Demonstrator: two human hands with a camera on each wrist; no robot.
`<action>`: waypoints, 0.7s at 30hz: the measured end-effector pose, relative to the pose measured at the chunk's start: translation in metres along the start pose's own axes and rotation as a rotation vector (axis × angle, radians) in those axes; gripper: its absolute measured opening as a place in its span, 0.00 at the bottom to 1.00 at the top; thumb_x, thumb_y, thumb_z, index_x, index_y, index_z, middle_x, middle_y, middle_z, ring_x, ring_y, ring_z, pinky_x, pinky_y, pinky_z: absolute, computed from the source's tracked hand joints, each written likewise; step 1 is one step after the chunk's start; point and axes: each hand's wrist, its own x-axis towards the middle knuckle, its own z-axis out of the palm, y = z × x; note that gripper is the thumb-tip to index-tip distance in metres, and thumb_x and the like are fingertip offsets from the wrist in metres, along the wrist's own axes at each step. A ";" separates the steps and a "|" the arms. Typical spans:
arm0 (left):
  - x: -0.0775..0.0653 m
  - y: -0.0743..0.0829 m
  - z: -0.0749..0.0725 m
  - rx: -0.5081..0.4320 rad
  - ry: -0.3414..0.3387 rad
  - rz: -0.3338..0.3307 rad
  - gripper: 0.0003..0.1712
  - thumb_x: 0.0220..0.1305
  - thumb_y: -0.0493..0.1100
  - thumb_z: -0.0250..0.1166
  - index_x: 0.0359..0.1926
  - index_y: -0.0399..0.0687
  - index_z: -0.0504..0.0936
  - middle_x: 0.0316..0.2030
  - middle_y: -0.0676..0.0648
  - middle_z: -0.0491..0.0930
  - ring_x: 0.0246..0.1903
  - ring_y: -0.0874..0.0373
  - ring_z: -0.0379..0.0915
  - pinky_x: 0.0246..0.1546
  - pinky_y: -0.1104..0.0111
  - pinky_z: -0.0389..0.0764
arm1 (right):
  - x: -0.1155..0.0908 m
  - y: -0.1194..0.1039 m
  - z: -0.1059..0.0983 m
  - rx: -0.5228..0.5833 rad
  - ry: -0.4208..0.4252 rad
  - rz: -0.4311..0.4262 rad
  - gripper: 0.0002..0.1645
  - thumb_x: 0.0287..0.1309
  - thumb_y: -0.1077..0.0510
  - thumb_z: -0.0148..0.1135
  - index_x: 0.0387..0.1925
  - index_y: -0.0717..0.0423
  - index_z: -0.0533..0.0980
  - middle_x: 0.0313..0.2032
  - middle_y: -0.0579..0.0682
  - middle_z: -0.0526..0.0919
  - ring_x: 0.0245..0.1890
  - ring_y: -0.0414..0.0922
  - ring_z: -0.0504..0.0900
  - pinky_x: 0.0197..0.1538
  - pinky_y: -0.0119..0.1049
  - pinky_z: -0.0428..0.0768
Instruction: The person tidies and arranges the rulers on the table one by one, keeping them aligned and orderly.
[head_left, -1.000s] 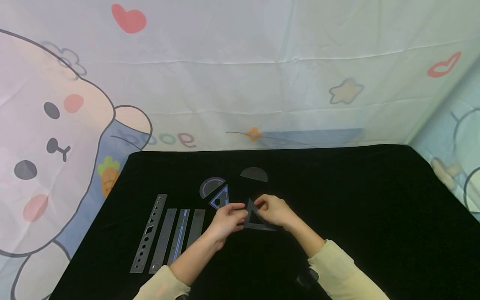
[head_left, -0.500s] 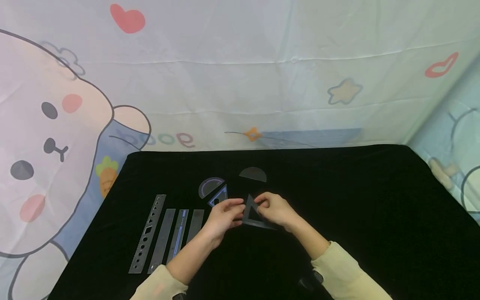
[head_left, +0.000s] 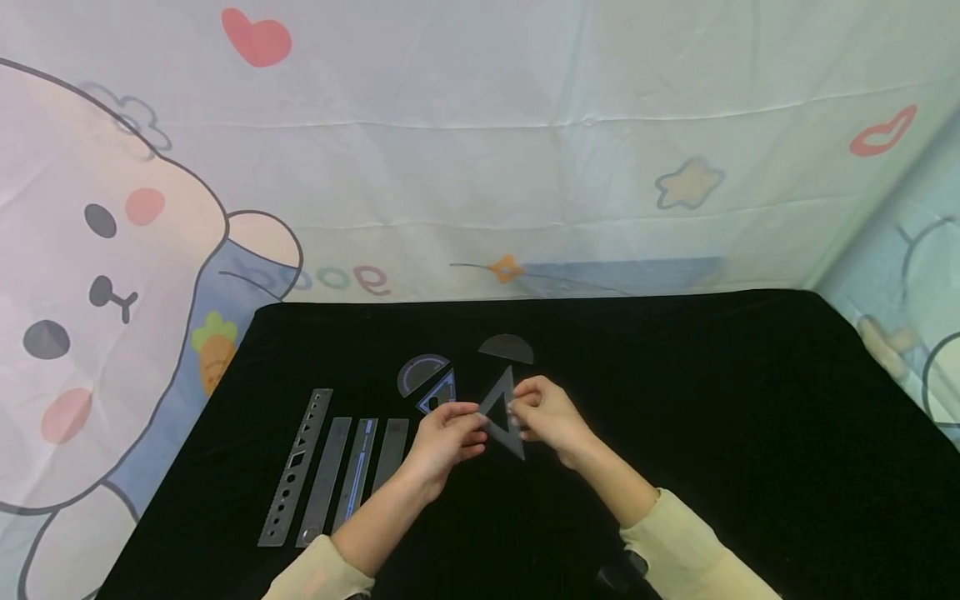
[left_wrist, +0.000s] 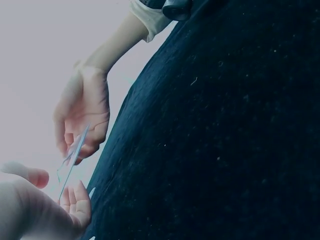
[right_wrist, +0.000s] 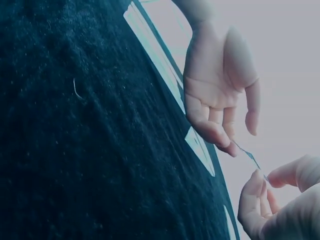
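A grey see-through set square (head_left: 507,440) with a triangular cut-out is held up between the two hands, over the middle of the black table. My right hand (head_left: 553,418) pinches its right side between thumb and fingertips; the right wrist view shows this pinch edge-on. My left hand (head_left: 444,443) is at the left corner, its fingers touching or almost touching it. In the left wrist view the left thumb (left_wrist: 37,177) stands apart from the sheet. Just beyond the left hand lies a blue-marked set square (head_left: 444,387), partly hidden by that hand.
A purple-marked protractor (head_left: 422,372) and a grey protractor (head_left: 507,347) lie farther back. Left of the hands, a ruler with cut-out shapes (head_left: 296,467), a plain ruler (head_left: 327,475), a blue-striped ruler (head_left: 358,467) and a shorter ruler (head_left: 392,450) lie side by side.
The grey set square has turned between the hands: one tip now points farther up and another corner points down toward the front. Both hands have stayed almost in place.
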 end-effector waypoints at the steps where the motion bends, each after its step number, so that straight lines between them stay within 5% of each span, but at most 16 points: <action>1: 0.000 0.000 0.001 -0.010 -0.004 -0.003 0.24 0.61 0.40 0.59 0.55 0.36 0.66 0.39 0.45 0.75 0.33 0.59 0.76 0.39 0.69 0.81 | 0.000 0.000 0.001 0.020 0.006 0.002 0.16 0.58 0.62 0.55 0.48 0.58 0.67 0.40 0.56 0.77 0.35 0.46 0.78 0.36 0.35 0.81; 9: -0.002 -0.003 0.004 -0.059 -0.011 -0.010 0.24 0.60 0.36 0.58 0.55 0.35 0.62 0.40 0.41 0.78 0.31 0.59 0.79 0.40 0.66 0.82 | -0.002 0.002 0.008 0.177 0.016 0.021 0.17 0.58 0.64 0.54 0.49 0.60 0.63 0.41 0.58 0.74 0.35 0.46 0.79 0.39 0.37 0.83; 21: -0.002 -0.006 -0.001 0.013 0.040 0.050 0.15 0.60 0.33 0.57 0.48 0.36 0.67 0.37 0.40 0.79 0.29 0.58 0.79 0.35 0.64 0.83 | -0.005 0.005 0.014 0.213 -0.023 0.002 0.24 0.58 0.66 0.54 0.55 0.60 0.60 0.40 0.59 0.75 0.34 0.46 0.80 0.40 0.39 0.82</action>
